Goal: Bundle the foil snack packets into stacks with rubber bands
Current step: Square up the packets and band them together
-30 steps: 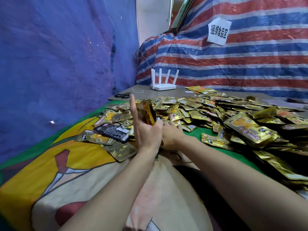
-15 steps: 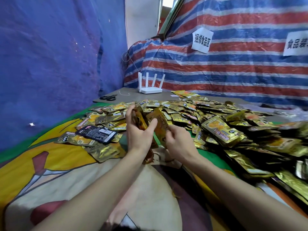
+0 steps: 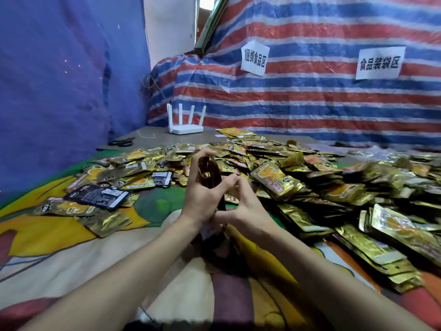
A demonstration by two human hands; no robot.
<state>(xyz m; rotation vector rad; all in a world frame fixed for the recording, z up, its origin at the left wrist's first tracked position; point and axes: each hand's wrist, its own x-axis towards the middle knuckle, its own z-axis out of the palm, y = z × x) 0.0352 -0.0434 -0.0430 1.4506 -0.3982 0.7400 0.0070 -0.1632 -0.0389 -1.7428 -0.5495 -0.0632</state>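
Squaring up a stack looks like the step in hand: the left hand (image 3: 200, 199) grips an edge-on stack of foil packets (image 3: 210, 173) above the cartoon cloth (image 3: 71, 247). The right hand (image 3: 245, 209) crowds in beside it, and I cannot tell what it holds. Next it needs a rubber band, which I can't spot, and there is no container, only the loose heap (image 3: 310, 175).

On the striped tarp (image 3: 310, 103) — left paper sign (image 3: 254, 58) 捆绑食品区 (seemingly), right paper sign (image 3: 379, 62) 食品装袋区
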